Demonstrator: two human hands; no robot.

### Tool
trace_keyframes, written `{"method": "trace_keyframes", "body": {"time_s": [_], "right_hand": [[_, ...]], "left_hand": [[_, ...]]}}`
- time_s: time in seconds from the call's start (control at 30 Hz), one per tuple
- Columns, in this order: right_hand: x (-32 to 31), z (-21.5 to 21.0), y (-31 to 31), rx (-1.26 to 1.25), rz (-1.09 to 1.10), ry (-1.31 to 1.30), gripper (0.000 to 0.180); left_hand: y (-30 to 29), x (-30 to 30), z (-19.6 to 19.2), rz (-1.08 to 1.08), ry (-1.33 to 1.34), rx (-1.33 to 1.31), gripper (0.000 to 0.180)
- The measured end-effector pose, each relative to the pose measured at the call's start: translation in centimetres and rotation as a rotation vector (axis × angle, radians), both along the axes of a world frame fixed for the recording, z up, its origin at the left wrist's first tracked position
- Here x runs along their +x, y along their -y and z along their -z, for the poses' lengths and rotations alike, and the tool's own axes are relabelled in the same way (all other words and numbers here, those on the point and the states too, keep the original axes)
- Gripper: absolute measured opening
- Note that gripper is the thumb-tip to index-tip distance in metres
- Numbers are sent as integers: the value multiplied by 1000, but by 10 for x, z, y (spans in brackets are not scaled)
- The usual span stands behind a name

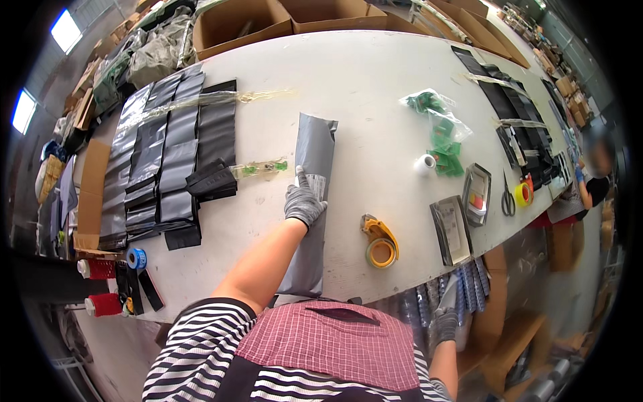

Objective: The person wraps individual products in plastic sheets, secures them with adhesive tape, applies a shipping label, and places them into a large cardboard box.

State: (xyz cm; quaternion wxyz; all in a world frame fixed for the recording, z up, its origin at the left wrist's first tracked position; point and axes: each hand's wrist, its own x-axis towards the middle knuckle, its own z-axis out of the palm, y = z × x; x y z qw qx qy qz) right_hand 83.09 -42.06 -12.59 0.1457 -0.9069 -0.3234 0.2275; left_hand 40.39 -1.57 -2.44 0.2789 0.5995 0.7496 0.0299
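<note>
My left hand (303,199), in a grey knit glove, lies flat with fingers spread on a long grey plastic mailer bag (311,161) stretched across the white table (375,87). A white label (317,183) sits on the bag by my fingertips. My right hand (443,323), also gloved, hangs below the table's near edge beside striped bags (472,285), fingers curled; whether it holds anything is hidden. A yellow tape dispenser (380,242) rests just right of the bag.
Overlapping black mailer bags (164,154) lie taped at the left. Green items in clear bags (442,130), a white tape roll (424,163), small trays (477,194), scissors (508,197) lie right. Cardboard boxes (241,23) stand behind. Another person (593,184) works at the right.
</note>
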Motion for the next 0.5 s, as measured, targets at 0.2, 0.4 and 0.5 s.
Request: {"method": "trace_keyframes", "body": {"time_s": [0.2,0.4,0.5], "right_hand": [[27,18,-11,-277,-183,207,33],[-2,-32,-77,-61,-354,222,38],[-66,-63,-156,297,-514,0,42]], "left_hand": [[2,1,1,97,37,33,126],[68,-23,4,172,66,12,118],[79,-12,-9,225,-101,72,107]]}}
